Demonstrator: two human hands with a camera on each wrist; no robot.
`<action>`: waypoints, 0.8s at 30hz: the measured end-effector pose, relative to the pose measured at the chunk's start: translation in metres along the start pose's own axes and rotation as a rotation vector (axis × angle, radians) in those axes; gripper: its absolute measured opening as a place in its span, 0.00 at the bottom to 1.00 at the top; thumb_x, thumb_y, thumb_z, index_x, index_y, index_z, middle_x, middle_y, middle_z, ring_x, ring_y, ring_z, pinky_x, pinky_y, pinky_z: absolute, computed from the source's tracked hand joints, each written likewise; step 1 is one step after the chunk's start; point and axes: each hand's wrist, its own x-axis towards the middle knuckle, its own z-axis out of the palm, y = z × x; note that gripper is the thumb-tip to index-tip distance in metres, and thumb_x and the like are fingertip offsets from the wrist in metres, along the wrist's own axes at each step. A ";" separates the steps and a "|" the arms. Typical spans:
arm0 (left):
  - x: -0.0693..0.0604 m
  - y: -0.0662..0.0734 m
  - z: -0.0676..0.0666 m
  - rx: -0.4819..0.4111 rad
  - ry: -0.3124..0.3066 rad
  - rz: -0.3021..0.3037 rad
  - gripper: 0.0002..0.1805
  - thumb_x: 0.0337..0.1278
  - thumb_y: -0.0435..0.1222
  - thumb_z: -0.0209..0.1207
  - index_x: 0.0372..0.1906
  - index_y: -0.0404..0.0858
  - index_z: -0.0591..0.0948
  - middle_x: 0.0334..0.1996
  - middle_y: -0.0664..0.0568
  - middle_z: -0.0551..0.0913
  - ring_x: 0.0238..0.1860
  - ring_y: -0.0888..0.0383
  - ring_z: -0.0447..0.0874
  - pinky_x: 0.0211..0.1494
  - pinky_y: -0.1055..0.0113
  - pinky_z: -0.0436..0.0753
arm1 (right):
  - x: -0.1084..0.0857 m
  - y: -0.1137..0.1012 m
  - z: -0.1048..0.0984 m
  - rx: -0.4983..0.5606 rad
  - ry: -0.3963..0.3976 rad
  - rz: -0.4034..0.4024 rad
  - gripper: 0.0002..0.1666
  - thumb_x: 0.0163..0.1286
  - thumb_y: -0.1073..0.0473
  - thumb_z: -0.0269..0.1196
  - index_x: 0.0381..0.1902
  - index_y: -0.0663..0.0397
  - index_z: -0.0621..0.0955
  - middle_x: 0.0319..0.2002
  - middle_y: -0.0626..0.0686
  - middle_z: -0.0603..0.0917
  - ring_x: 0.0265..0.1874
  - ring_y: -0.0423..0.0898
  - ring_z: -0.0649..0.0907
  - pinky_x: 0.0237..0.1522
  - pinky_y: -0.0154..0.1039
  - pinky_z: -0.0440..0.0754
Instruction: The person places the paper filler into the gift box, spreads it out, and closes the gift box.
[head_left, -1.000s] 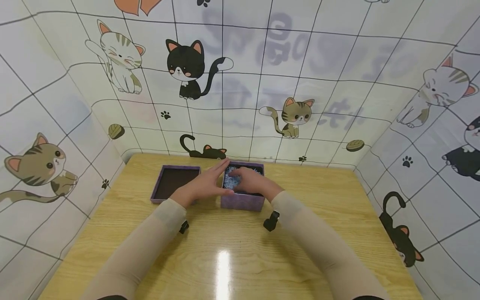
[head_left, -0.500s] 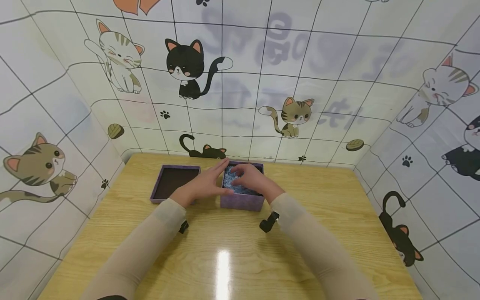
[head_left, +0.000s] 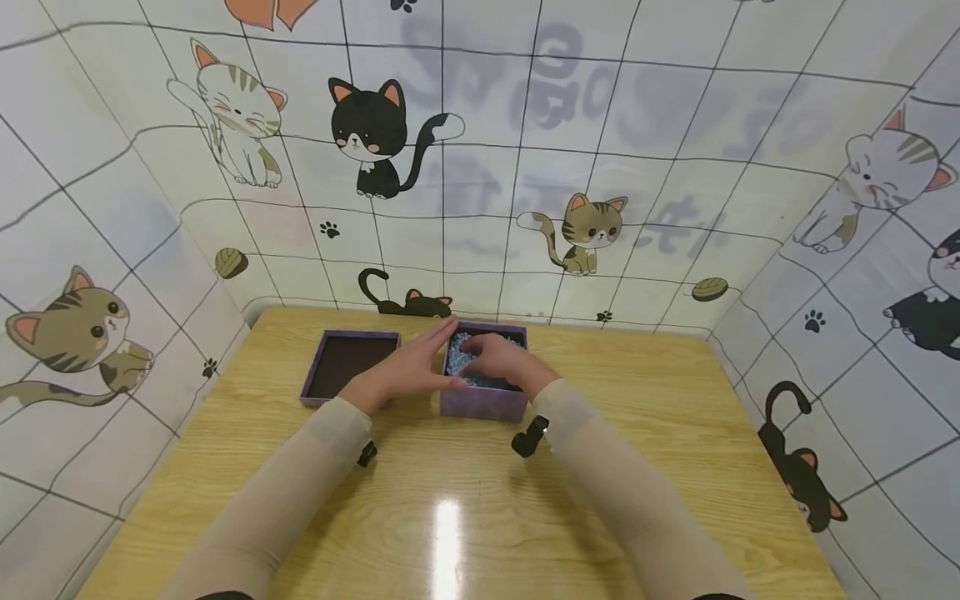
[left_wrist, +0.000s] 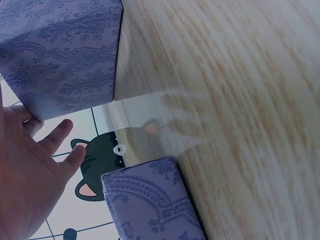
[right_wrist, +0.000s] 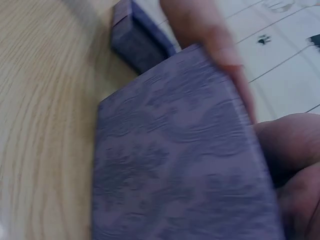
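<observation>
While the spread left hand (head_left: 407,367) touches a rectangular purple patterned box (head_left: 483,405), blue shredded filler (head_left: 456,358) lies beneath the right hand (head_left: 501,358), its grip unclear.

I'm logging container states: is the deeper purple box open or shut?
Open: the head view shows blue shredded filler inside the box, the right hand at its opening.

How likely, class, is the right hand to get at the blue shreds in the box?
Probably yes: the box is open on top, the right hand is at that opening, and the left hand, along the left side, seems to leave the blue shreds accessible.
</observation>
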 end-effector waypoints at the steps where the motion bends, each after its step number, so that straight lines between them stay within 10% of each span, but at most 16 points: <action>1: 0.000 0.000 0.000 -0.003 -0.006 -0.003 0.68 0.60 0.74 0.68 0.92 0.63 0.38 0.92 0.63 0.36 0.86 0.37 0.59 0.79 0.31 0.68 | -0.004 -0.001 -0.003 0.007 -0.007 -0.004 0.35 0.79 0.59 0.72 0.80 0.55 0.78 0.77 0.60 0.77 0.75 0.59 0.77 0.70 0.56 0.81; 14: -0.002 0.002 -0.003 -0.012 -0.012 -0.017 0.69 0.60 0.74 0.69 0.92 0.62 0.38 0.91 0.68 0.34 0.86 0.38 0.58 0.79 0.32 0.69 | -0.023 -0.009 -0.029 -0.034 -0.112 -0.033 0.25 0.80 0.62 0.70 0.72 0.58 0.82 0.49 0.55 0.89 0.42 0.51 0.90 0.46 0.48 0.91; 24: -0.001 0.001 -0.001 -0.018 -0.010 -0.016 0.68 0.61 0.73 0.69 0.92 0.63 0.38 0.90 0.69 0.33 0.86 0.39 0.58 0.77 0.34 0.72 | 0.004 -0.002 -0.007 -0.142 -0.030 -0.017 0.30 0.77 0.63 0.73 0.74 0.62 0.82 0.68 0.60 0.85 0.52 0.51 0.87 0.55 0.47 0.87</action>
